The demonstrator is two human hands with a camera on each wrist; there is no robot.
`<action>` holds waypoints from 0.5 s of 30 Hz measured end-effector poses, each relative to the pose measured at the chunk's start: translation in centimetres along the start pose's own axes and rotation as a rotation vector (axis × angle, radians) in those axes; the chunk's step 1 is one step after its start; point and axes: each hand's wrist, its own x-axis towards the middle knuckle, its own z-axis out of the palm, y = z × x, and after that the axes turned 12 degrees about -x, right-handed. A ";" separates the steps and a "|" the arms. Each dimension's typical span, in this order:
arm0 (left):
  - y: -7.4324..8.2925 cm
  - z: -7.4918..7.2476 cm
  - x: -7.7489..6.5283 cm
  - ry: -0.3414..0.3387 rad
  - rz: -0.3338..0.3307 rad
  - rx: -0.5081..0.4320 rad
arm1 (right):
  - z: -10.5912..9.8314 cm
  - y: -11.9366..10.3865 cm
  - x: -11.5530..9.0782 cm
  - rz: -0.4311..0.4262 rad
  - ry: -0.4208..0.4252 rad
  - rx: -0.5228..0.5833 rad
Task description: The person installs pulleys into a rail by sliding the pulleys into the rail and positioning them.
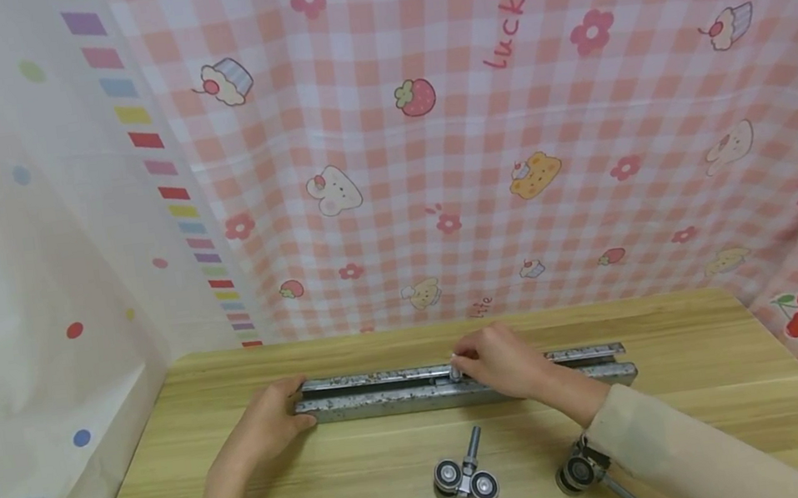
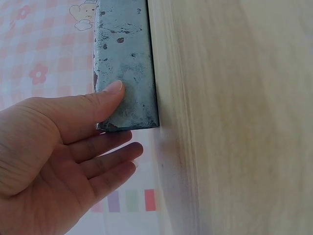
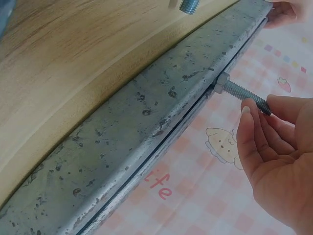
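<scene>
A scuffed grey steel rail (image 1: 389,404) with a slot along its top lies across the table. My left hand (image 1: 270,421) holds the rail's left end, the thumb on the near face and the fingers round behind it. In the left wrist view that thumb presses on the worn metal (image 2: 124,58). Near the rail's middle, my right hand (image 1: 508,361) pinches the tip of a threaded bolt (image 3: 244,93) between thumb and fingers. The bolt stands out of the slot, with a hex nut (image 3: 222,83) at its base. Whatever carries it inside the rail is hidden.
A roller trolley (image 1: 466,480) with paired wheels and a threaded bolt lies in front of the rail. Another trolley (image 1: 578,473) lies to its right, partly under the right sleeve (image 1: 665,433). Behind the wooden table (image 1: 367,463) hangs a checked cloth (image 1: 370,143).
</scene>
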 end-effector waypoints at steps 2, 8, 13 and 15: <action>0.0 0.0 0.0 -0.002 0.000 -0.003 | 0.0 0.0 0.1 0.004 -0.006 0.003; 0.1 -0.1 0.0 -0.002 0.004 -0.004 | 0.0 -0.2 0.2 0.004 -0.006 0.005; 0.1 -0.1 0.0 -0.002 0.009 -0.002 | 0.1 -0.2 0.3 0.009 0.001 -0.001; 0.1 0.0 0.0 -0.002 0.011 -0.002 | 0.2 -0.3 0.3 0.009 0.001 0.000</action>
